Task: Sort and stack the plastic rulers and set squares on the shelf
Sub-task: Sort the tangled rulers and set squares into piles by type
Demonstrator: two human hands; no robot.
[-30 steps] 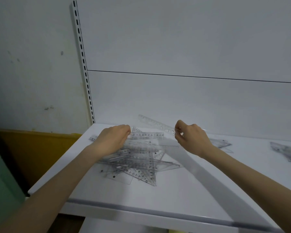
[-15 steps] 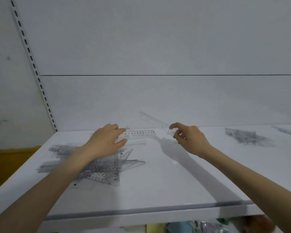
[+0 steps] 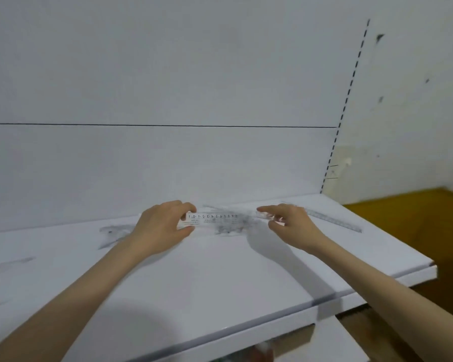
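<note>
as left grip (image 3: 162, 226) and right grip (image 3: 296, 226) pinch, ruler (image 3: 212, 217) between

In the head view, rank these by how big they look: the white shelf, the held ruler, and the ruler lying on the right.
1. white shelf, by far largest.
2 and 3 tied: held ruler and lying ruler look similar in length; blur on the held one prevents ranking.
</note>
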